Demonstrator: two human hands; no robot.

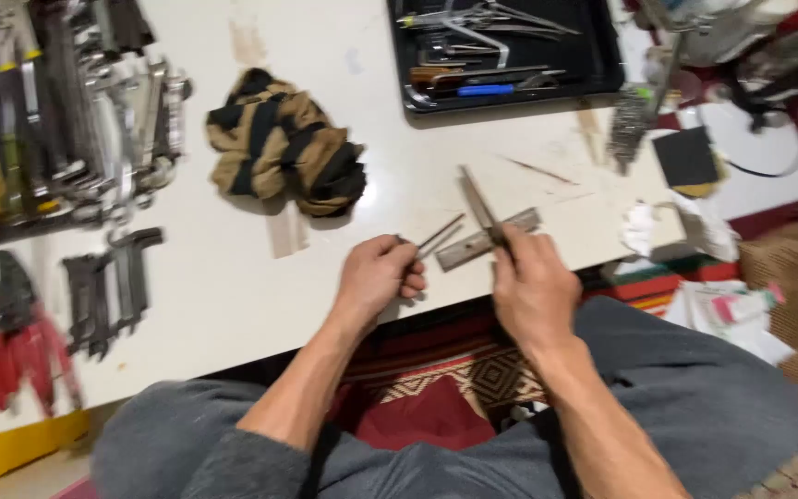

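Observation:
My left hand [379,274] rests at the near edge of the white table [223,286], fingers closed around two thin metal rods [441,233] that stick out up and to the right. My right hand [530,277] is closed on a long narrow metal file [476,199] that points away from me. The file lies across a flat grey metal bar [473,246] on the table between my hands.
A tan and black striped rag [281,143] lies mid-table. Wrenches [94,120] and red-handled pliers [6,337] cover the left side. A black tray [505,55] of tools sits at the back, a wire brush [630,120] and black sanding block [685,157] at right.

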